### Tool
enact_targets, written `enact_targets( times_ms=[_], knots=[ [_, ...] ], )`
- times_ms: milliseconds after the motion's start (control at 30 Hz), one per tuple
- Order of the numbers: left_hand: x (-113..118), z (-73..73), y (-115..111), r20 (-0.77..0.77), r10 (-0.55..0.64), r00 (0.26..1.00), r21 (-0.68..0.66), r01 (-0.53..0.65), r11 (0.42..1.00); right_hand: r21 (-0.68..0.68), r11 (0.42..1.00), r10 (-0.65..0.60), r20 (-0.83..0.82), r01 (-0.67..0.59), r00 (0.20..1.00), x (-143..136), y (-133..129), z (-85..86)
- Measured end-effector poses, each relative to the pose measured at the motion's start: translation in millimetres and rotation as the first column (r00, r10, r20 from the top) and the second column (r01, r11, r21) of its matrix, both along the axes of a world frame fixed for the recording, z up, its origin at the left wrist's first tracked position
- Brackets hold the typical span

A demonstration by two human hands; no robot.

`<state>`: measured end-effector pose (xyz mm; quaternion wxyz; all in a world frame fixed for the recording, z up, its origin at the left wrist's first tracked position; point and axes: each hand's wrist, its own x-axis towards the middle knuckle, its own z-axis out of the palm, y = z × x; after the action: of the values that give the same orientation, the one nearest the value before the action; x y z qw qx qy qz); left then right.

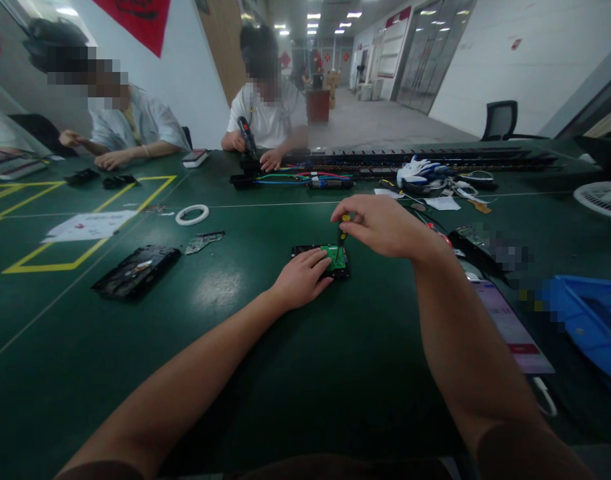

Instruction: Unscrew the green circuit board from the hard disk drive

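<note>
A small black hard drive (341, 272) with a green circuit board (332, 264) on its upper face lies flat on the table. Across its left part rests my left hand (305, 277), fingers on top and thumb along the near edge, holding it. My right hand (380, 223) pinches a screwdriver (343, 233) with a yellow and dark handle. The screwdriver stands nearly upright, its thin shaft reaching down to the green board. Whether the tip sits in a screw is too small to tell.
Left on the green table (225, 373) lie a black opened device (138, 270), a loose circuit board (204, 241) and a white tape roll (192, 214). Right are a phone (510, 323), a blue bin (592, 320) and gloves (420, 175). Opposite, a person holds a power screwdriver (246, 133).
</note>
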<state>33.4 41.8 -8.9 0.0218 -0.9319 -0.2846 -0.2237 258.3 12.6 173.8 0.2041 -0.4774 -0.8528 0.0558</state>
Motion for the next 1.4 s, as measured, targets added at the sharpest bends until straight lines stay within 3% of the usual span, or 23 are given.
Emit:
enact_targets(
  times_ms=[833, 1067, 1400],
  knots=[
    [-0.1, 0.2, 0.3, -0.009, 0.003, 1.000, -0.007, -0.004, 1.000, -0.019, 1.000, -0.006, 0.001, 0.006, 1.000, 0.0, -1.5, 1.1],
    [-0.2, -0.2, 0.5, -0.007, 0.001, 1.000, -0.010, -0.001, 1.000, 0.019, 0.996, -0.085, 0.027, 0.085, 0.996, -1.3, 0.3, -2.7],
    [0.4, 0.2, 0.4, 0.002, -0.002, 1.000, -0.018, 0.002, 1.000, 0.021, 0.999, -0.045, 0.050, 0.044, 0.998, -3.6, 0.5, -1.4]
  ],
)
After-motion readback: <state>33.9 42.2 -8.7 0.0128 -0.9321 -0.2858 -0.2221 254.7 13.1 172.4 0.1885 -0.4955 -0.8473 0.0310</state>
